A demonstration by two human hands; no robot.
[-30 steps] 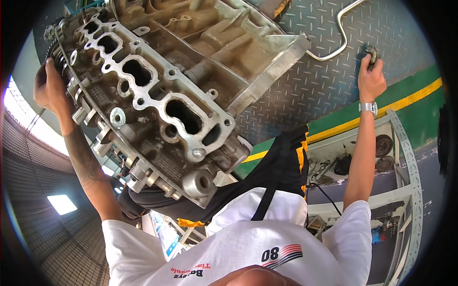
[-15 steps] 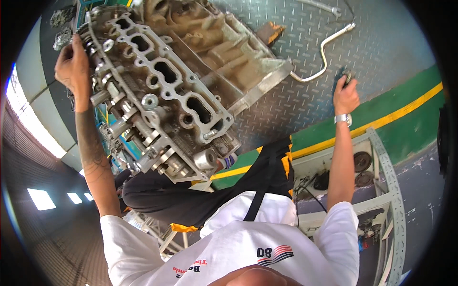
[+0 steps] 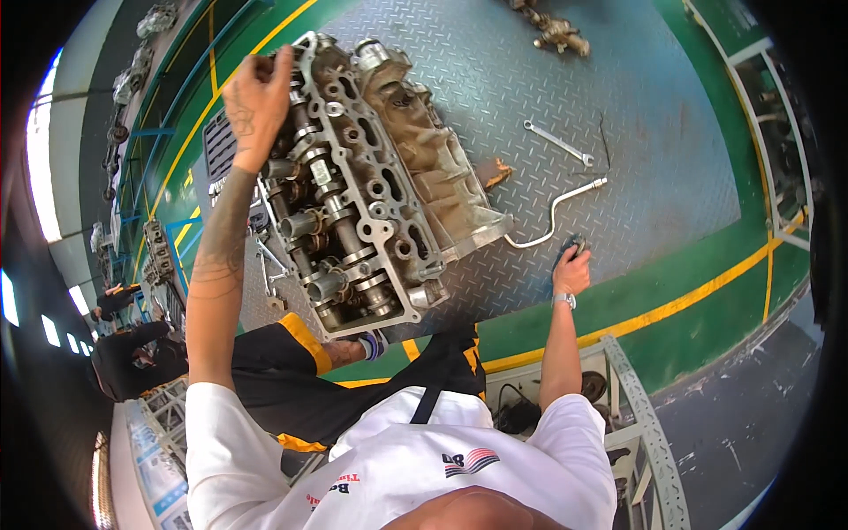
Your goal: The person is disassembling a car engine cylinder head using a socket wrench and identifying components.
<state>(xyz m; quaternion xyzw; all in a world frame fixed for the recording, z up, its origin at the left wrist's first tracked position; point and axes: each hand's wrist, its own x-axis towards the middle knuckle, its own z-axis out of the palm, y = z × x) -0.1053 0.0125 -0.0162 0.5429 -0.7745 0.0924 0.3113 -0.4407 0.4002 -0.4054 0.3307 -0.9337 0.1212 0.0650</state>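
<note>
A large metal engine stands in front of me, with a cylinder head along its left side and rows of camshaft lobes showing. My left hand is at the far end of that head, fingers curled and thumb beside its rim. Whatever those fingers hold is hidden. Off to the right, my right hand is closed round a small dark object, mostly covered by the fingers and just above the metal plate. Between it and the engine lies a bent silver speed handle.
A combination wrench rests on the tread plate. Beyond it is a brown metal part. An open tool case lies left of the engine. A white metal frame stands near my right elbow. A person in black is at the left.
The view has shifted, showing more of the tread plate and camshafts. My left hand has come in over the engine's far end. My right hand keeps its grip on the dark object.
</note>
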